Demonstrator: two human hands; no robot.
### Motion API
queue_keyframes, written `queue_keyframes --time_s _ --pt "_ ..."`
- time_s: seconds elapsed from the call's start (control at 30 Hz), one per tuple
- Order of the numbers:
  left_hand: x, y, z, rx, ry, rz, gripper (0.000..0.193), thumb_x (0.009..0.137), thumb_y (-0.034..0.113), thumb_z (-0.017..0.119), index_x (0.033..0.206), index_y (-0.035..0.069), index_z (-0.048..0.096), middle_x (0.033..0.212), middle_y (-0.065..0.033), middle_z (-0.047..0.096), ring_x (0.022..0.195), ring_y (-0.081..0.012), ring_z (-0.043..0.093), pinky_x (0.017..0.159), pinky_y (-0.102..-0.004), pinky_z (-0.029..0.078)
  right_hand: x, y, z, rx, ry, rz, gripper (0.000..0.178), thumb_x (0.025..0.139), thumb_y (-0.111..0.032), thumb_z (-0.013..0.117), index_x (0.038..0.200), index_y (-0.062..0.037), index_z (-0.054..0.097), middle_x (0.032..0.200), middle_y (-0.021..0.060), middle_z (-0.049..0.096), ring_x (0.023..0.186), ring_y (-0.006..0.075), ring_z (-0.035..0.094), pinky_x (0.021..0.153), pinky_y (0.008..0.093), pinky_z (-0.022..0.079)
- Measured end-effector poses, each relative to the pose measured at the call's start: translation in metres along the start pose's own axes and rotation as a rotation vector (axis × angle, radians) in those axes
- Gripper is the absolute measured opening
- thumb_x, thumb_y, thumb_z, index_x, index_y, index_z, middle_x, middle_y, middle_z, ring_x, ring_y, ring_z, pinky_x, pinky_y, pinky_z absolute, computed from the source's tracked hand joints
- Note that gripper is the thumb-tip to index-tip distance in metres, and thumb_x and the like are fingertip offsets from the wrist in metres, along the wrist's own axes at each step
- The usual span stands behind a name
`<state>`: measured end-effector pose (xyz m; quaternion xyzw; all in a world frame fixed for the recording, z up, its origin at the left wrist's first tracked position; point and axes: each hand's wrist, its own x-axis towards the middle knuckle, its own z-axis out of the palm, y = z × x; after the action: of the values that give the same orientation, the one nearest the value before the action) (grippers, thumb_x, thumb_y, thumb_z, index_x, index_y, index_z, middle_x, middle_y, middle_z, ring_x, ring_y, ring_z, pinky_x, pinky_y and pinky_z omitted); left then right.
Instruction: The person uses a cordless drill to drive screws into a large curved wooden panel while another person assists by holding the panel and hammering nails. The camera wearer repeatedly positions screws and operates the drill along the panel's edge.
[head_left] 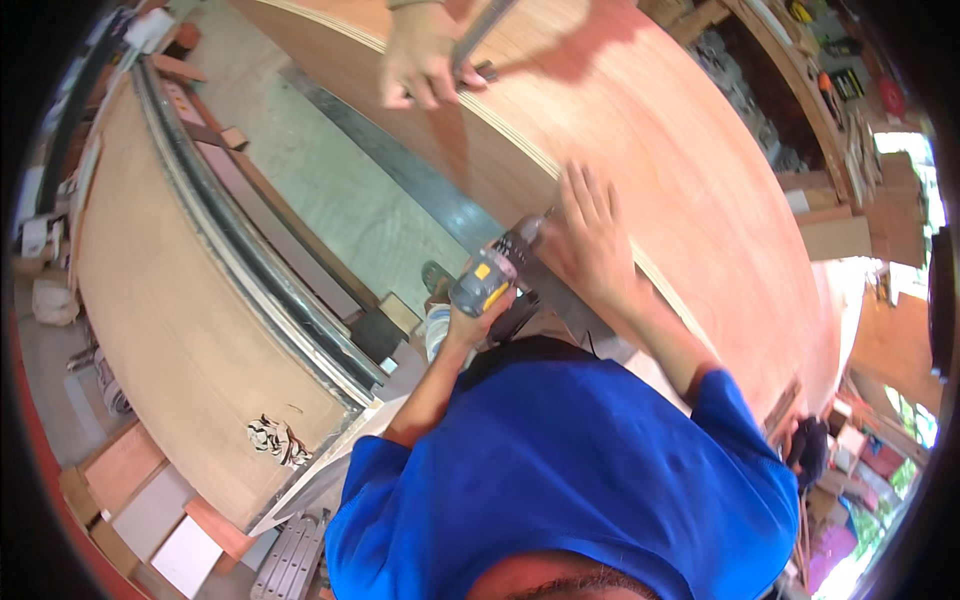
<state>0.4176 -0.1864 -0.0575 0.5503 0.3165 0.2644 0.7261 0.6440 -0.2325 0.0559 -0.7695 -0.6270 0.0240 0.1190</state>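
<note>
A grey cordless drill with a yellow patch points up and right at the side of a large plywood structure. My left hand is wrapped round the drill's handle. Just beyond the chuck, my right hand rests over the layered edge of the plywood, its fingers stretched out on the top face. The thumb side of this hand is close to the drill's tip. Whether the tip touches the wood I cannot tell.
Another person's hand is at the same plywood edge, by a dark metal bar-like tool. On the left stands a broad tan workbench with a crumpled striped cloth. A folded ladder and wood pieces lie at lower left.
</note>
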Motion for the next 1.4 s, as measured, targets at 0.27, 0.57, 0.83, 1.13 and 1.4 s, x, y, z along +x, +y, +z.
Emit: queue_keyframes --time_s 0.27,0.57,0.83,1.13,1.4 --pt "-0.006 0.047 -0.144 0.587 0.396 0.021 0.069 0.077 0.013 0.081 0.14 0.009 0.055 0.119 -0.0167 0.071 0.109 -0.0244 0.07 0.094 -0.0336 0.053 0.003 -0.056 -0.009 0.106 0.051 0.205 0.065 0.09 -0.032 0.07 0.142 -0.0005 0.049 0.161 0.0273 0.023 0.149 0.0442 0.023 0.119 0.0615 0.017" --pt "-0.028 0.016 -0.307 0.552 0.764 -0.149 0.038 0.08 0.013 0.081 0.114 0.001 0.068 0.089 -0.0053 0.072 0.073 -0.0141 0.066 0.067 -0.0313 0.053 0.102 -0.139 -0.005 0.329 -0.061 0.193 0.047 0.09 -0.031 0.072 0.126 -0.002 0.063 0.139 0.0258 0.052 0.131 0.0433 0.048 0.109 0.0536 0.037" --pt "-0.022 0.078 -0.387 0.428 0.863 -0.215 0.034 0.081 0.013 0.082 0.109 -0.001 0.069 0.087 -0.0058 0.072 0.074 -0.0155 0.067 0.069 -0.0319 0.053 0.328 -0.23 0.035 0.769 0.012 -0.006 0.036 0.091 -0.027 0.069 0.113 0.0015 0.069 0.109 0.0215 0.071 0.1 0.0355 0.069 0.088 0.0409 0.054" --pt "-0.025 0.088 -0.434 0.343 1.007 -0.182 0.048 0.08 0.008 0.081 0.123 -0.002 0.062 0.097 -0.0076 0.07 0.085 -0.0166 0.065 0.08 -0.0325 0.053 0.577 -0.122 0.085 0.27 0.615 0.722 0.042 0.09 -0.04 0.069 0.115 -0.0059 0.069 0.11 0.0198 0.067 0.11 0.0364 0.064 0.096 0.0491 0.049" --pt "0.012 0.089 -0.487 0.14 1.195 -0.396 0.03 0.082 0.0 0.075 0.109 -0.003 0.064 0.088 -0.0069 0.067 0.067 -0.013 0.06 0.059 -0.0293 0.05 0.589 -0.112 0.105 0.232 0.434 0.701 0.035 0.092 -0.036 0.067 0.106 -0.0049 0.069 0.102 0.0197 0.067 0.099 0.0371 0.066 0.085 0.0487 0.052"
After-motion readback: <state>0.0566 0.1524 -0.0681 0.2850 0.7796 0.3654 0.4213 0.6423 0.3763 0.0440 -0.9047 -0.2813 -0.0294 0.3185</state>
